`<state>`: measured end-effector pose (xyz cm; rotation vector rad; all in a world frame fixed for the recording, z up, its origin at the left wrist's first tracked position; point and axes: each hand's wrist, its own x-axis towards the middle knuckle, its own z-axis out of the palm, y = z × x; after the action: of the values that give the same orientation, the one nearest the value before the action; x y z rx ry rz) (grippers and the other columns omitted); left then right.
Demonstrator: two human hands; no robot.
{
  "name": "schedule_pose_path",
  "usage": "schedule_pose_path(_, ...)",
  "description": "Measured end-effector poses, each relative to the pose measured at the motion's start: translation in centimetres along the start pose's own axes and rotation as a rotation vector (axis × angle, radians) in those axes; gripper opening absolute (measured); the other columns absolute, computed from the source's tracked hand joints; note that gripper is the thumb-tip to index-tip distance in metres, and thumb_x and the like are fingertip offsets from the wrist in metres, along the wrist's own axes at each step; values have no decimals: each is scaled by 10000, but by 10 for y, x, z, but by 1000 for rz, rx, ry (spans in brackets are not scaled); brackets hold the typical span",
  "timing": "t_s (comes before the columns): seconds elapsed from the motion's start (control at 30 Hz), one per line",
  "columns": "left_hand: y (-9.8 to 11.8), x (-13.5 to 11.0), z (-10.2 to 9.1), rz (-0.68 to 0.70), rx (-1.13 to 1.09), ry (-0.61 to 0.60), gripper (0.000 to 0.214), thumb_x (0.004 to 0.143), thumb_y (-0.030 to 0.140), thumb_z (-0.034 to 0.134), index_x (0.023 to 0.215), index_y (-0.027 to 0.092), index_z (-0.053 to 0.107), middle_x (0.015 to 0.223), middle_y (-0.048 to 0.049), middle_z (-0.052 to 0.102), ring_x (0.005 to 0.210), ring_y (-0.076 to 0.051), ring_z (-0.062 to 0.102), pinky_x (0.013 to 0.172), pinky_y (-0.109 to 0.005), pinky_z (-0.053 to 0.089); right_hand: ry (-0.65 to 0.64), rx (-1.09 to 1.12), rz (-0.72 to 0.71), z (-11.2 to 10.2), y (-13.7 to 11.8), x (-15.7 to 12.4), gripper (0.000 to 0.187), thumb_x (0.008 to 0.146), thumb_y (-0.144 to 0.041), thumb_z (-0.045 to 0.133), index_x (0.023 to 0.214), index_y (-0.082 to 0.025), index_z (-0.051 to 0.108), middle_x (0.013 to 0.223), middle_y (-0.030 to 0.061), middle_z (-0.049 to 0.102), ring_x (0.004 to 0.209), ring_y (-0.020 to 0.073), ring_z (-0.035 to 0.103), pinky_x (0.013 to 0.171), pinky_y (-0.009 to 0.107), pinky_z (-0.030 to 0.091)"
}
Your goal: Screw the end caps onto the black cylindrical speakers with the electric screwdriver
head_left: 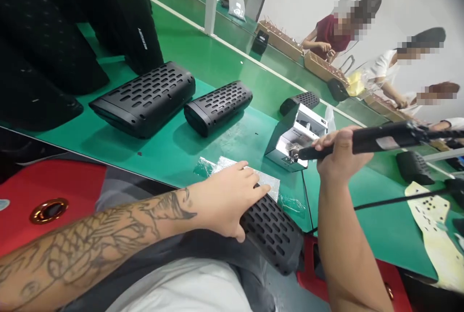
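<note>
My left hand (226,196) grips the near end of a black perforated speaker shell (271,232) that lies at the table's front edge, partly over my lap. My right hand (339,152) is closed around a black electric screwdriver (380,139) held level. The screwdriver's tip touches a small silver screw feeder box (295,135) on the green table (217,61).
Two more black perforated shells (145,97) (217,106) lie further left, and larger black housings (54,36) are stacked at the far left. A clear plastic bag (239,169) lies under the held shell. Other people sit at the far right by wooden trays (282,41).
</note>
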<state>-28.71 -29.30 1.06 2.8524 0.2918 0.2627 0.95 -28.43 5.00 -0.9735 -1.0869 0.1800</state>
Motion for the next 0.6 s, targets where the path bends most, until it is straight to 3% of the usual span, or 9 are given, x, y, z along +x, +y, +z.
schedule_pose_path(0.1,-2,-1,-2,-67,53,-50,1246,649,818,1176,1547,65,753,1315,-216,861,1188,-430,836,1089,-554,662,-48,-7,64,0,7,0,596,859,-729,1073,877,-296,665,615,-96,598,465,171,581,506,362,589)
schedule_pose_path(0.23,2,-17,7,-109,151,87,1249,607,889,1159,1444,46,773,1322,-247,848,1184,-453,819,1035,-552,642,-107,22,113,-4,2,-6,566,903,-690,1063,843,-281,675,628,-74,610,486,167,591,552,374,629)
schedule_pose_path(0.37,4,-27,14,-150,196,221,1309,569,860,1189,1459,17,728,1245,-231,837,1124,-451,808,1024,-587,630,-93,116,89,-8,-24,-12,503,951,-615,1060,890,-274,695,634,-81,623,494,149,601,564,340,632)
schedule_pose_path(0.47,6,-30,18,-180,187,262,1290,547,844,1204,1462,81,709,1264,-219,835,1148,-459,802,1050,-601,617,-76,182,87,-13,-48,-12,465,963,-591,1067,966,-280,721,642,-94,631,485,141,584,541,317,621)
schedule_pose_path(0.6,8,-30,20,-195,182,281,1278,494,826,1224,1433,127,711,1269,-205,840,1133,-450,805,1049,-590,611,-106,223,74,-37,-71,-10,479,919,-621,1084,975,-293,739,625,-81,644,423,170,540,479,367,612)
